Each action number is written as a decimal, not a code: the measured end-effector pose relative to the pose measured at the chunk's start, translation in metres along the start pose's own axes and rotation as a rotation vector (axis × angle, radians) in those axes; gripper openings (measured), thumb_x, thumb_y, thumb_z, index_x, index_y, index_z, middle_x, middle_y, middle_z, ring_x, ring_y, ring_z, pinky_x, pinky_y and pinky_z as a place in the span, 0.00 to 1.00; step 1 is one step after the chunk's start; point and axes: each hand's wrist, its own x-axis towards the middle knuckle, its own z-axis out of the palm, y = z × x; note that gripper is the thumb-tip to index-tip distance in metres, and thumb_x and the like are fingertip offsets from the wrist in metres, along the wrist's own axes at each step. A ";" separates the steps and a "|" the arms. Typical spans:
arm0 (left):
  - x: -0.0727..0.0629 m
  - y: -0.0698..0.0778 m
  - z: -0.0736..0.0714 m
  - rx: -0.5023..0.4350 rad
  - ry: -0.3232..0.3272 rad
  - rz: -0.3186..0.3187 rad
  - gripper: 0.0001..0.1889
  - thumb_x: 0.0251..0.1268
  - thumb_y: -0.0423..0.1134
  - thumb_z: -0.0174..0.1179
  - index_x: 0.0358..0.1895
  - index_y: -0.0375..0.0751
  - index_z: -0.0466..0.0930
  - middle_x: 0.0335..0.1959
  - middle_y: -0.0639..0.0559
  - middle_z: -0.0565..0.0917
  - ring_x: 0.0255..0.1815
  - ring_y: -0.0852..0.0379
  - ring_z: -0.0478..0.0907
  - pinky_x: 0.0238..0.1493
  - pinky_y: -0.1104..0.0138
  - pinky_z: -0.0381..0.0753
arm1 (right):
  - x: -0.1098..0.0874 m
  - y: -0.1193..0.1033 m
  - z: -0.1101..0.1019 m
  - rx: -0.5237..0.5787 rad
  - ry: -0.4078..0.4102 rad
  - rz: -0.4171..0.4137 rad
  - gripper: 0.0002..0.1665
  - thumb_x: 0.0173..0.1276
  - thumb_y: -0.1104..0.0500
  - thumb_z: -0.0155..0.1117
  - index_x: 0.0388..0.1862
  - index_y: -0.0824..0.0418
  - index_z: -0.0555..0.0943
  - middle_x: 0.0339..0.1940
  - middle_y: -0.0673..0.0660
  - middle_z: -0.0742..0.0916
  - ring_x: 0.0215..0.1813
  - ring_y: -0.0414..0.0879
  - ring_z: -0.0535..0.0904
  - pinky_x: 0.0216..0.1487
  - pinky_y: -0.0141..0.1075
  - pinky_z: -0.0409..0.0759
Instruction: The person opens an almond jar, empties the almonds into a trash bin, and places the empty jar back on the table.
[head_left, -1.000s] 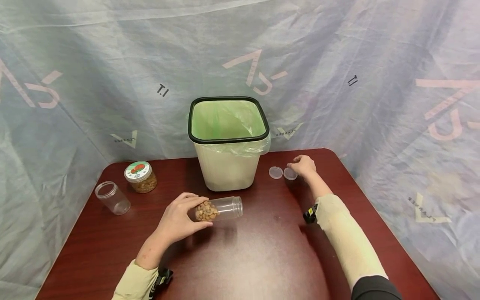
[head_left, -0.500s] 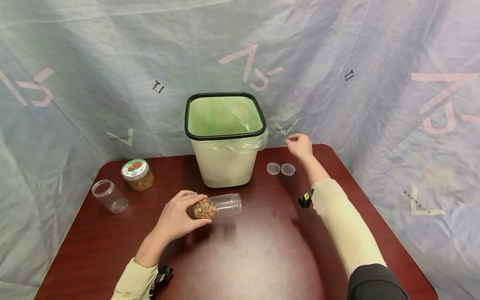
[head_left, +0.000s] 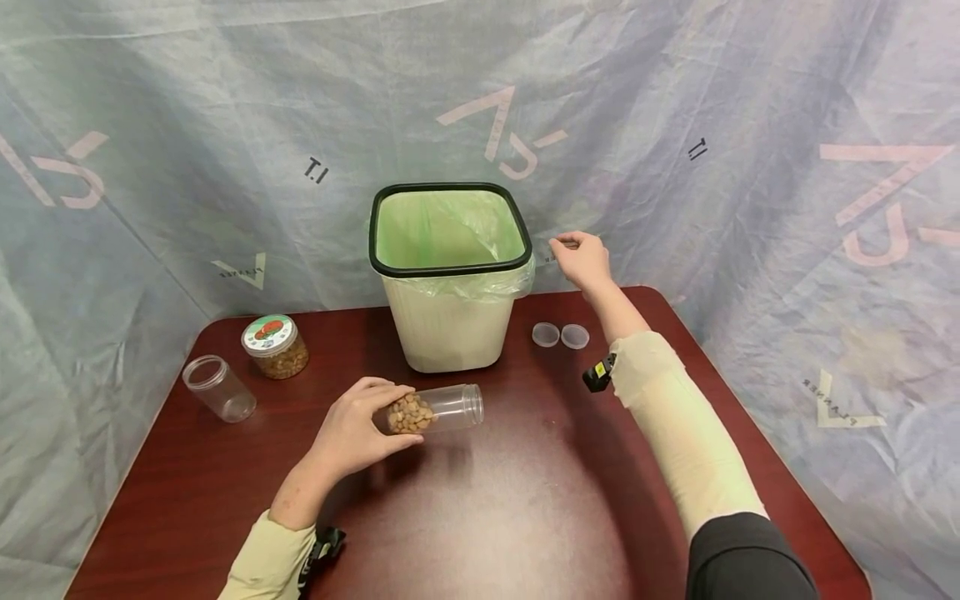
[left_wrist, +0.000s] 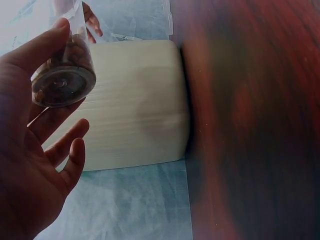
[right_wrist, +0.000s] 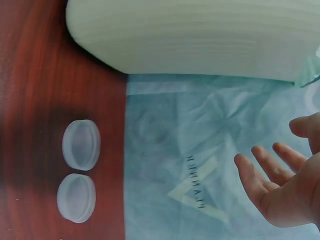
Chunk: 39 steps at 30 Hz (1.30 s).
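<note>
My left hand [head_left: 358,429] grips the base end of a clear plastic jar [head_left: 453,408] between thumb and fingers. Tan nuggets [head_left: 409,414] fill its lower part. The jar is tipped almost flat above the table, its lidless mouth pointing right. In the left wrist view the jar's round bottom [left_wrist: 62,86] faces the camera. My right hand [head_left: 585,260] is raised to the right of the bin, fingers loosely bent, with nothing seen in it. Below it, two translucent round lids [head_left: 546,335] lie side by side on the table; the right wrist view shows both lids [right_wrist: 80,145].
A cream bin [head_left: 450,329] with a black rim and green liner stands at the back middle. At the left, a tilted clear jar [head_left: 225,392] without contents sits beside a lidded jar [head_left: 279,354] of brown pieces. A grey curtain hangs behind the red-brown table [head_left: 525,500].
My right hand has lifted off the right-hand lid and moved up and slightly left. The lids stay on the table. The left hand holds the jar in nearly the same place.
</note>
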 end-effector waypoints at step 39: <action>-0.006 -0.001 -0.006 0.000 0.010 -0.004 0.34 0.30 0.56 0.81 0.49 0.48 0.86 0.41 0.58 0.85 0.48 0.57 0.76 0.48 0.58 0.77 | -0.026 -0.093 0.012 0.126 -0.302 -0.037 0.40 0.65 0.61 0.54 0.77 0.48 0.59 0.70 0.60 0.71 0.55 0.48 0.74 0.39 0.37 0.72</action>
